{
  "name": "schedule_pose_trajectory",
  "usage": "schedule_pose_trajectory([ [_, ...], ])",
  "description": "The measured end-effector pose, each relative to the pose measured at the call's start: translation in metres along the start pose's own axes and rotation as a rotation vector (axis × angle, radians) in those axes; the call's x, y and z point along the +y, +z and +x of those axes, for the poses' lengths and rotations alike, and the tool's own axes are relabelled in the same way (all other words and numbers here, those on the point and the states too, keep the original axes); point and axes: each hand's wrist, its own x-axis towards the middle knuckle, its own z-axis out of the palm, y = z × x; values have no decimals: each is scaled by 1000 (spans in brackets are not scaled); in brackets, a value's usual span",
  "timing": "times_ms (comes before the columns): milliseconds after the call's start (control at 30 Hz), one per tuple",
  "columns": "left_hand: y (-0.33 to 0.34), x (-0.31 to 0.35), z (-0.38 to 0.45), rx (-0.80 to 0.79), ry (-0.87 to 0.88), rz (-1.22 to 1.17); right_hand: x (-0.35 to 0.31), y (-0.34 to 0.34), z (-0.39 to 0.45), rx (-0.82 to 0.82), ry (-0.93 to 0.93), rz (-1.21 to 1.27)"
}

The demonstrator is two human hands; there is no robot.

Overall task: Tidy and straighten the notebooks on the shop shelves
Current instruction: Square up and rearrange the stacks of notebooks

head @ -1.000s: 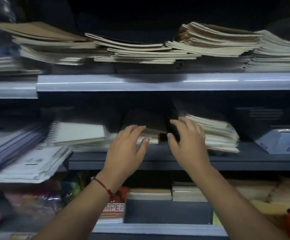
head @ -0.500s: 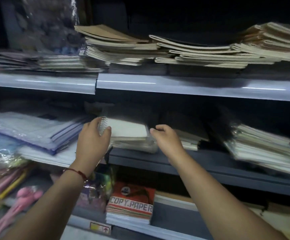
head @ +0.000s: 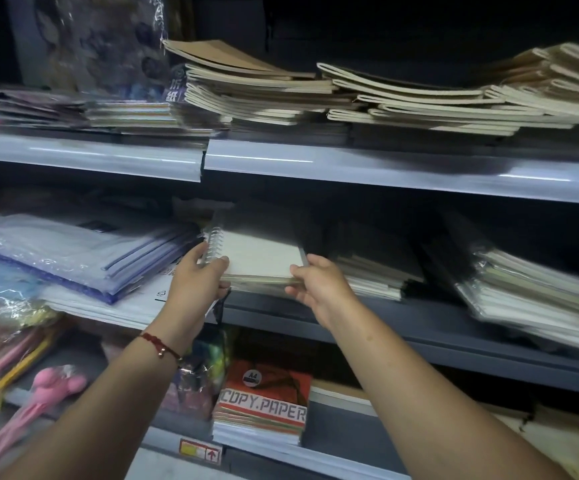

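Hands are gripping a white spiral-bound notebook stack on the dark grey middle shelf: left hand is curling fingers round its coil corner, right hand is pinching the opposite corner.

Right stack of wrapped pads at 3 o'clock blurred, cut by frame edge. Left hand covers spiral notebook near corner; fingers underneath hidden. Back of middle shelf too dark. Price label at 6 o'clock unreadable.
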Motion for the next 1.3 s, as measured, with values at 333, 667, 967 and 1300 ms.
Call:
schedule_pose_trajectory([
  [333, 13, -4, -53, -117, 59, -45, 6, -49, -50, -31, -119, -62],
  [667, 58, 5, -117, -321, 154, -5, -2, -141, -107, -12, -302, -99],
  [967, 142, 15, -148, -522, 225, -64, -27, -228, -141, 147, -332, 5],
  [1300, 191, 32, -166, -538, 312, -148, -49, -271, -154, 176, -358, 77],
])
